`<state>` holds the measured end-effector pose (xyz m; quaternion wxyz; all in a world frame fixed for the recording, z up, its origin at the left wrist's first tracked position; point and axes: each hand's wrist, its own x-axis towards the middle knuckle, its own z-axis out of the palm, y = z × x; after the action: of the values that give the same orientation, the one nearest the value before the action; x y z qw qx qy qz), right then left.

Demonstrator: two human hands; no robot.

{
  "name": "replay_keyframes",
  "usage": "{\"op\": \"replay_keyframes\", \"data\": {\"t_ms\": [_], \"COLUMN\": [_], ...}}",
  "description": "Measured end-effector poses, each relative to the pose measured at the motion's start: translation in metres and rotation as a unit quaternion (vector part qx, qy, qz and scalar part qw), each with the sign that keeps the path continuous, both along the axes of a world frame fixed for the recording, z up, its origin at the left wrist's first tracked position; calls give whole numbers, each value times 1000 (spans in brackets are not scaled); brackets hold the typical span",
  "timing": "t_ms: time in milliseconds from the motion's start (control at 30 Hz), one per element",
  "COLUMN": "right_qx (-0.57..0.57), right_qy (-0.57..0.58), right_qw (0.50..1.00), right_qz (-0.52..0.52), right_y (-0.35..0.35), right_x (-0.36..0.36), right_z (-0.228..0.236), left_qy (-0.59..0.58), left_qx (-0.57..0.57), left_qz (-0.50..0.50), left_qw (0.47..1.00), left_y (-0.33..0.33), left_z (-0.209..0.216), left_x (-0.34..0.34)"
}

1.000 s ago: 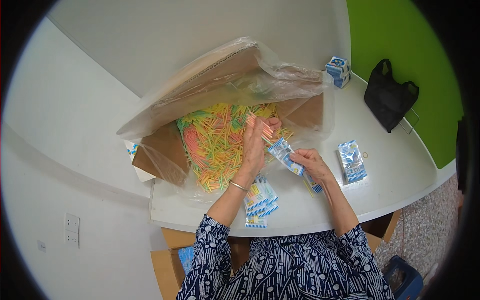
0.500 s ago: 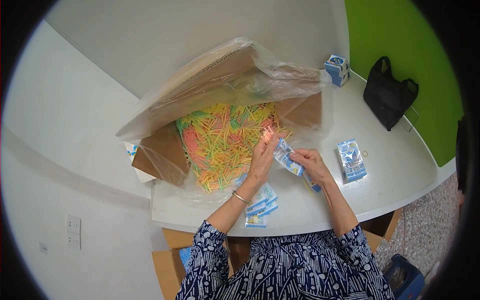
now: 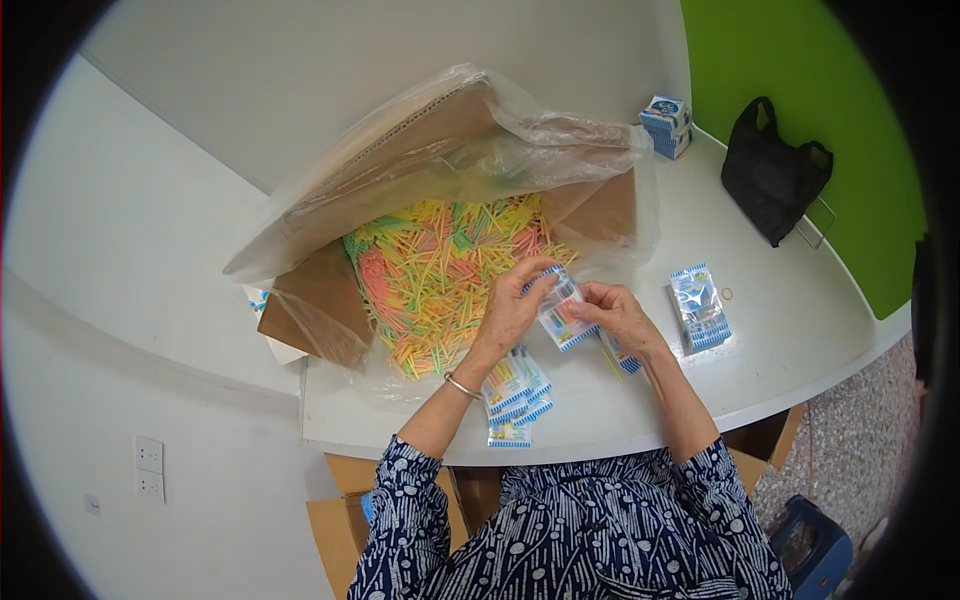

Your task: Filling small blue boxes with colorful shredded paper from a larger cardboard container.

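Both my hands hold a small blue-and-white plastic packet (image 3: 562, 325) above the table, in front of an open cardboard box. My left hand (image 3: 510, 315) pinches its upper end. On its right side, my right hand (image 3: 622, 316) grips it with thumb and fingers. Pink sticks show through the packet's clear part. Thin pink, yellow and green sticks (image 3: 440, 275) fill the plastic-lined box (image 3: 322, 308). Below my left wrist lie several similar packets (image 3: 515, 395), overlapping. Another packet (image 3: 621, 357), with yellow sticks beside it, lies partly hidden under my right hand.
On the right of the white table (image 3: 790, 335) lies a stack of packets (image 3: 700, 308) beside a rubber band (image 3: 728, 294). Small blue-and-white boxes (image 3: 666, 127) stand farther back, near a black bag (image 3: 775, 178). A blue stool (image 3: 815, 550) is on the floor at lower right.
The pink sticks, earlier poking up between my left fingers at the packet's upper end, now show inside the packet. My left hand has shifted onto its upper edge. The view has shifted slightly.
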<state>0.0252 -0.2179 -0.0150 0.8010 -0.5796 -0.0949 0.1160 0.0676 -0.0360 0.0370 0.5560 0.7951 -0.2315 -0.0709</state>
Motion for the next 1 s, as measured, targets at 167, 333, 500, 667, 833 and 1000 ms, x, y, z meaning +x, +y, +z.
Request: {"op": "replay_keyframes", "data": {"t_ms": [167,333,500,667,833,1000], "right_qx": [-46,-115,-166,-136,-67,-161], "right_qy": [44,28,32,18,43,49], "right_qw": [996,991,982,988,993,986], "right_qz": [67,60,84,70,89,16], "right_y": [-5,-9,-14,-14,-19,-46], "right_x": [-3,-8,-12,-8,-10,-10], "right_z": [4,1,8,-3,0,16], "left_qy": [18,-35,-30,-19,-41,80], "left_qx": [-21,89,105,93,77,-175], "left_qz": [-14,-54,-62,-63,-57,-5], "left_qw": [1000,994,992,993,995,981], "left_y": [-6,-9,-7,-14,-21,-21], "left_z": [2,11,-3,2,-1,-18], "left_x": [-4,-8,-5,-11,-14,-15]}}
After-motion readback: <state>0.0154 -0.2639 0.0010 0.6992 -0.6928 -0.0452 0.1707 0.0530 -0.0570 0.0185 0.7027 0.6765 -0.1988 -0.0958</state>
